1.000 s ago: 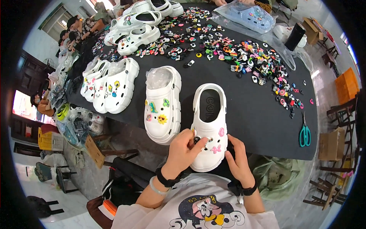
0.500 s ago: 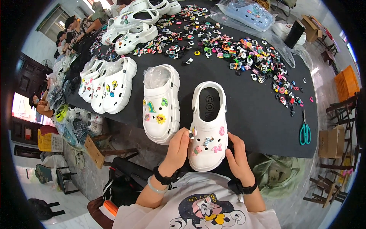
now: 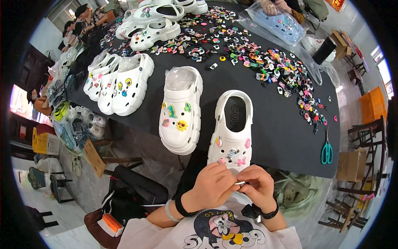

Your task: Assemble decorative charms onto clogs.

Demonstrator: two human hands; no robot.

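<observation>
A white clog (image 3: 232,128) with several small colourful charms on its toe lies at the near edge of the black table (image 3: 282,128). Just below its toe, my left hand (image 3: 213,184) and my right hand (image 3: 258,186) meet fingertip to fingertip, pinching a small white piece (image 3: 239,182) between them. What the piece is I cannot make out. A second white clog (image 3: 181,110), stuffed with clear plastic and carrying several charms, lies to the left of the first. Both wrists wear black bands.
A wide scatter of loose charms (image 3: 265,66) covers the far table. Teal scissors (image 3: 326,151) lie at the right edge. More white clogs (image 3: 120,83) stand at left and far back. Blue clogs in a clear bag (image 3: 277,23) lie far right, another person's hands (image 3: 275,5) above them.
Both hands have drawn back from the clog's toe toward my body and now meet over the small white piece off the table's edge. The clog stays where it was.
</observation>
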